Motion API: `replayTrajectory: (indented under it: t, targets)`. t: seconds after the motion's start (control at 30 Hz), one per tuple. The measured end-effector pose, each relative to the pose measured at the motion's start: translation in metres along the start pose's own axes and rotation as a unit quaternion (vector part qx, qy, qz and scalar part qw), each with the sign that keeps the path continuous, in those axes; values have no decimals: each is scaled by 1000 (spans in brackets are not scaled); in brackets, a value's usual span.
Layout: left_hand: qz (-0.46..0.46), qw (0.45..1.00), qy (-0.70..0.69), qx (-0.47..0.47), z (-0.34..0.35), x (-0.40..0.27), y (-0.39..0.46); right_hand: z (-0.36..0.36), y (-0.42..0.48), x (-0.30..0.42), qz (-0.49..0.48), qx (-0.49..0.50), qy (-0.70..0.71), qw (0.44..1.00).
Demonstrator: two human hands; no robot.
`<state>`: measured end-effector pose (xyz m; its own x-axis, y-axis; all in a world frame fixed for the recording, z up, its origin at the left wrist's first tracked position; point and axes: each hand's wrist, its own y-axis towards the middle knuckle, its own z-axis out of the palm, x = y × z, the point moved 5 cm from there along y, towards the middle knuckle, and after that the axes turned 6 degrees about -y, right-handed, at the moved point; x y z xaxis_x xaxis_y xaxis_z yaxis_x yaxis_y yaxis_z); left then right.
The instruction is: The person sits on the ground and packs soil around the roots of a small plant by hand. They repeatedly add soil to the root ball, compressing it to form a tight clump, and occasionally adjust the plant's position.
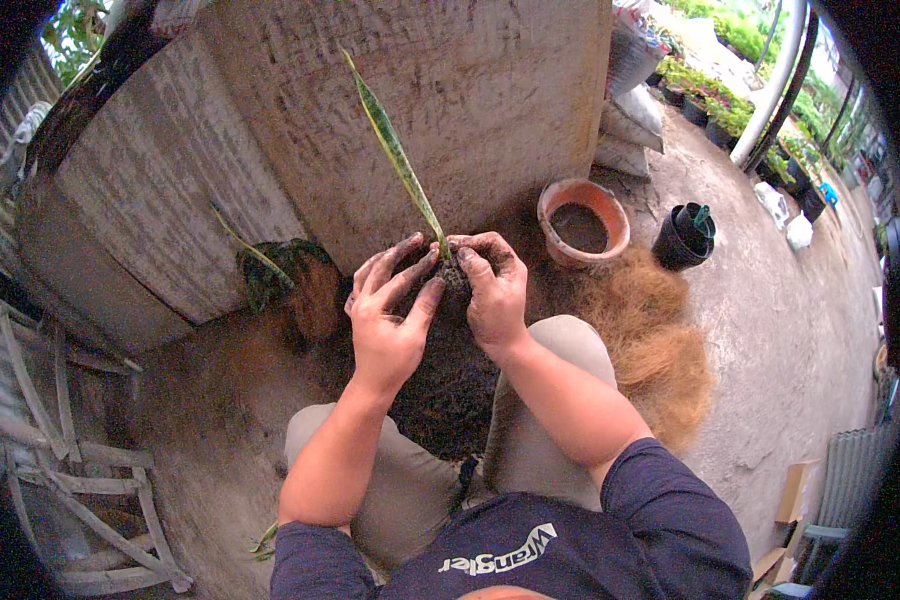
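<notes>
Upright between my two hands stands a snake plant leaf [399, 161] with yellow edges, a clump of soil and roots [452, 276] at its base. My left hand [394, 307] is at the clump's left side, its soil-stained fingers curved and spread around it. On the other side, my right hand [495, 289] has thumb and curled fingers pressed at the leaf's base and the clump. Dark soil [450, 382] lies below, between my knees. The undersides of the fingers are hidden.
A terracotta-coloured pot [619, 217] and stacked black plastic pots [675, 244] stand right, near loose brown fibre [645, 337]. Another leafy plant [259, 259] is by the wall [420, 97]. White sacks [634, 120] lean behind. A wooden frame [105, 486] lies at left.
</notes>
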<state>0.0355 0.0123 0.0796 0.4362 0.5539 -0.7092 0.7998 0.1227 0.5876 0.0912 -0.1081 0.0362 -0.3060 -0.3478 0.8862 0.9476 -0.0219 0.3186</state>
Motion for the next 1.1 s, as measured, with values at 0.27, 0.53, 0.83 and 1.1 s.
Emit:
replayTrajectory:
  t: [0.27,0.53,0.83,1.1]
  targets:
    - [-115,986,-119,12,2,0,-3,0,1,8,10,-7,-13,1000]
    - [-114,985,-128,-21,6,-1,-6,1,1,12,-11,0,-11,1000]
    - [-253,911,-323,-46,15,5,-18,-1,-5,19,-66,14,-67,995]
    - [-267,891,-361,-60,21,-7,-24,-5,-11,29,-95,25,-100,990]
